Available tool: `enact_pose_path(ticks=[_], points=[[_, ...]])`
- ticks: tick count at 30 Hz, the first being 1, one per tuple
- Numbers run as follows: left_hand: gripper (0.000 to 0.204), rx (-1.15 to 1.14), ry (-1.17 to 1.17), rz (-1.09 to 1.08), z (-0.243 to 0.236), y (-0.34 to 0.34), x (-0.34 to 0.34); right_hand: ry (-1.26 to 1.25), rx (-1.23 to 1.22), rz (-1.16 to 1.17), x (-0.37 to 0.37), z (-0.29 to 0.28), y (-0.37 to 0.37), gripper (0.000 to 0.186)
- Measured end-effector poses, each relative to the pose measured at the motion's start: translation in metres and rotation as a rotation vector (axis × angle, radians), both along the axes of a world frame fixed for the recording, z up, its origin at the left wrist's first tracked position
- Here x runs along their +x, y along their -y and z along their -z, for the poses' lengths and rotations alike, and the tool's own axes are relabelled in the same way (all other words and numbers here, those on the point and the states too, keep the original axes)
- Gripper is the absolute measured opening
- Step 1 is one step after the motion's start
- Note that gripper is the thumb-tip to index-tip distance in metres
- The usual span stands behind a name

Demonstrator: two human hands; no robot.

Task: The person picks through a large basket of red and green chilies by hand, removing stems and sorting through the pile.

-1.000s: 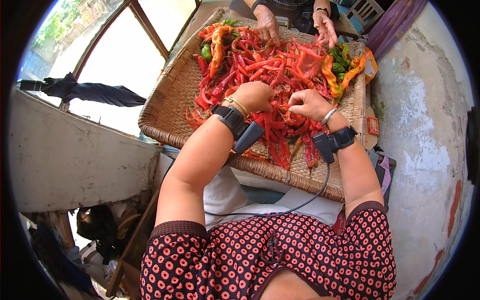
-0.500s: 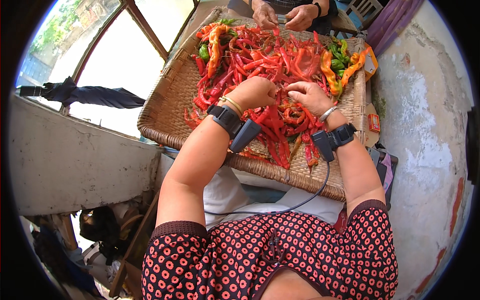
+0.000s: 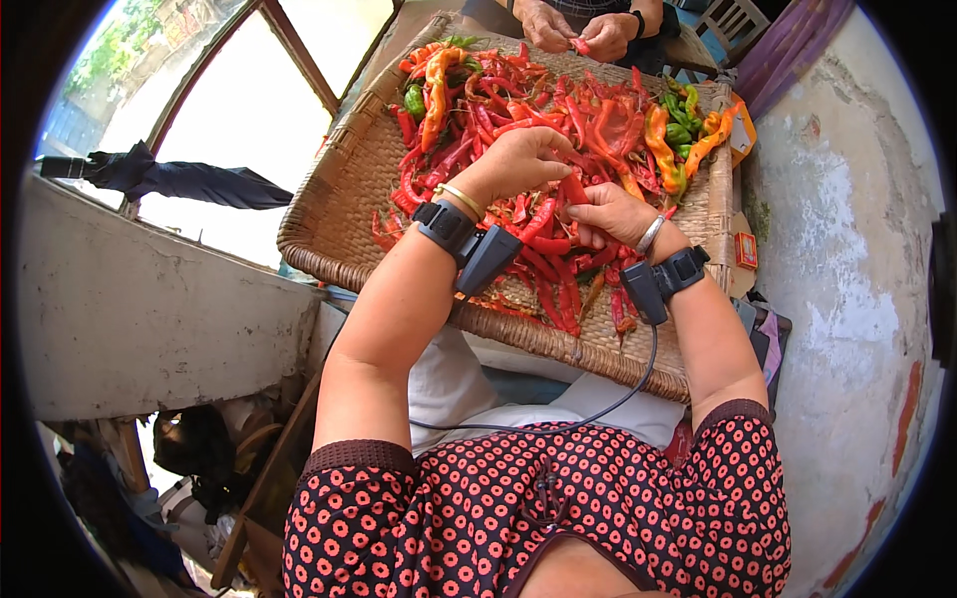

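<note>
Head view: versus 0.5 s ago, left hand [image 3: 520,164] sits slightly higher, and a red chili [image 3: 574,188] now shows between the hands, above the pile [image 3: 543,217]. Right hand [image 3: 616,212] grasps it, thumb against its side; left fingers bent at its upper end, whether clamped or merely touching cannot tell. Chili: smooth, glossy, tapered. Pile: slender red pods, some wrinkled. Tray [image 3: 324,219]: woven, tan, with thick rounded rim. Orange peppers [image 3: 660,149] at right: elongated, creased.

A red pepper [image 3: 573,189] now shows between left hand [image 3: 523,165] and right hand [image 3: 618,212]; the far co-worker's hands [image 3: 607,38] come together.
</note>
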State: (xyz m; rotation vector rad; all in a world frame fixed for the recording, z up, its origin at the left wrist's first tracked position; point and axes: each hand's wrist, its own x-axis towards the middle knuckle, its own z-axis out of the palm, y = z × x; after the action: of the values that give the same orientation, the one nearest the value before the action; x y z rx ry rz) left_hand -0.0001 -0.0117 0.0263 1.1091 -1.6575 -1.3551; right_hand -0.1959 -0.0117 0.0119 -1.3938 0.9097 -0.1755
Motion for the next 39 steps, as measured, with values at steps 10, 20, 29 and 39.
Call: enact_pose_path(ticks=[10,20,29,39], points=[[0.025,-0.329,1.063,0.116,0.019,0.002,0.009,0.312,-0.386,0.366,-0.018,-0.008,0.023,0.049],[0.024,-0.294,0.92,0.403,0.033,-0.001,-0.007,-0.216,-0.624,-0.07,-0.004,0.004,0.011,0.024],[0.013,-0.294,1.085,0.361,0.028,-0.002,-0.006,-0.72,-0.944,-0.427,0.02,0.01,-0.015,0.033],[0.019,-0.452,0.794,0.247,0.026,0.004,0.001,-0.585,-0.787,-0.28,0.008,-0.001,-0.006,0.019]])
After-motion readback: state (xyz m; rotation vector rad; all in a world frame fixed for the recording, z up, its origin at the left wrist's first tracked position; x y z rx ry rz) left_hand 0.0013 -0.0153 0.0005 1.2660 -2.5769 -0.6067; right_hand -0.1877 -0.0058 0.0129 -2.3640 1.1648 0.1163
